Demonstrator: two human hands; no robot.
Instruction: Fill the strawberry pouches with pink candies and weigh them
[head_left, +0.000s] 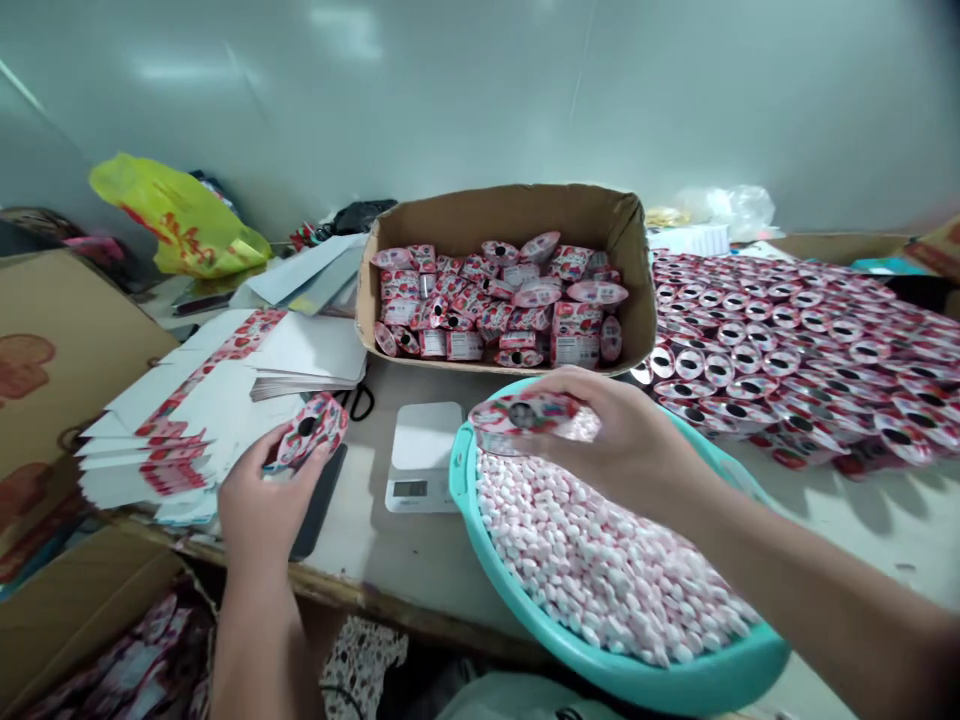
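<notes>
My left hand (259, 505) grips an empty pouch (309, 430), red and white with a dark round hole in its face, fingers curled round its lower end. It sits above the near edge of the surface (375, 545), just beside a stack of flat white sheets (187, 420) printed with the same red pattern. My right hand (626, 440) is closed on a second pouch (525, 415), held sideways over the far rim of a teal basin (675, 680). The basin is heaped with small pink and white candies (592, 560) and hangs partly over the near edge of the surface. Between my two hands a small white scale (424, 455) stands on the surface; I cannot read its display. Behind it a cardboard box (510, 215) holds filled pouches lying jumbled. To the right of the box, many empty pouches (810, 350) lie spread in overlapping rows. A pair of scissors (360, 400) lies near the sheets, partly hidden. A yellow plastic bag (180, 220) sits far left against the wall.
</notes>
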